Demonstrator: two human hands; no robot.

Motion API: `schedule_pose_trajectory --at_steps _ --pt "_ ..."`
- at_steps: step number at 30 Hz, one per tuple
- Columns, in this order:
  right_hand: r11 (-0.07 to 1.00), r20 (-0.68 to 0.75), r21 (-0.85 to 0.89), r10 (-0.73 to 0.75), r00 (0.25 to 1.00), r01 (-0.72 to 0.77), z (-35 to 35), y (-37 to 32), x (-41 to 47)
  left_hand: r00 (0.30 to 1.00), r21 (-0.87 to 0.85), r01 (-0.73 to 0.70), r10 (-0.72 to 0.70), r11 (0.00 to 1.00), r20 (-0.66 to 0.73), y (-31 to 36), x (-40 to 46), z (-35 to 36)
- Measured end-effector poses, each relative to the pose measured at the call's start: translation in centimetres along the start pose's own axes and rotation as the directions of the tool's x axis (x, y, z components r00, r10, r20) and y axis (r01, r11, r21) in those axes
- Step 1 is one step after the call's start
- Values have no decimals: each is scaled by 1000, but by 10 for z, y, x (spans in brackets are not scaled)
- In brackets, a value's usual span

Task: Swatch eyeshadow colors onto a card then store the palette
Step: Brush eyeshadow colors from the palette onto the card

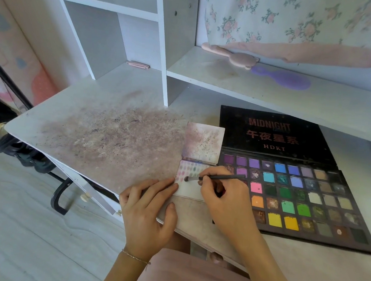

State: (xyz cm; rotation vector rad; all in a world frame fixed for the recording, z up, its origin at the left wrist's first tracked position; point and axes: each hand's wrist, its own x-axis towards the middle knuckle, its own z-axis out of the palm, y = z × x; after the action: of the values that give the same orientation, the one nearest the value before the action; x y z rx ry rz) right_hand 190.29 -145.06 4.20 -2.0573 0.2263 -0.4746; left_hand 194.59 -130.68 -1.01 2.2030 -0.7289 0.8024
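Note:
An open eyeshadow palette [309,194] lies flat on the desk at the right, its black lid folded back, its many colour pans showing. To its left lies a small folded white card [189,191] with rows of pale swatches on its lower half. My right hand [222,196] pinches a thin dark brush [221,177], whose tip touches the card's left part. My left hand [150,206] rests on the desk edge, fingertips pressing the card's left edge.
The white desk [114,134] is stained with powder across its middle. A shelf behind carries a pink brush [233,55] and a purple hairbrush [282,78]. White cubby shelves [115,8] rise at the back left. A dark metal frame [60,197] stands below the desk's left side.

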Motion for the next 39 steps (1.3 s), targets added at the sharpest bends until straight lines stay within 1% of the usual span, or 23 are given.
schedule_pose_trajectory --at_steps 2,7,9,12,16,19,22,26,29,32,39 --pt "999 -18 37 -6 1000 6 0 0 -1 1000 2 -2 2 1000 -12 0 0 1" --pt "984 -225 165 -30 974 68 -4 -3 -5 999 2 -6 6 1000 -32 0 0 3" --pt "980 -276 182 -25 961 77 -8 -2 -7 999 3 -7 7 1000 -34 0 0 3" --pt "984 -306 159 -26 952 78 -20 3 -11 999 1 -4 4 1000 -35 0 0 2" --pt "986 -332 161 21 943 35 -43 10 -24 999 1 0 0 1000 -37 1 0 2" --pt "995 -363 103 31 931 7 -61 17 -34 1000 7 6 -6 1000 -28 2 0 2" --pt "997 -370 36 75 926 -66 -77 29 -42 1000 11 13 -13 1000 -13 2 -1 1" --pt "994 -431 -19 87 898 -106 -88 35 -48 1000 22 15 -16 1000 3 1 -2 0" --pt "993 -495 -20 90 864 -115 -90 36 -51 1000 22 22 -22 1000 5 1 -2 1" --pt "994 -491 -21 86 867 -110 -90 38 -51 1000 21 22 -23 1000 7 0 -3 2" --pt "995 -417 -39 68 906 -93 -90 39 -49 999 24 38 -38 999 3 2 -3 2"
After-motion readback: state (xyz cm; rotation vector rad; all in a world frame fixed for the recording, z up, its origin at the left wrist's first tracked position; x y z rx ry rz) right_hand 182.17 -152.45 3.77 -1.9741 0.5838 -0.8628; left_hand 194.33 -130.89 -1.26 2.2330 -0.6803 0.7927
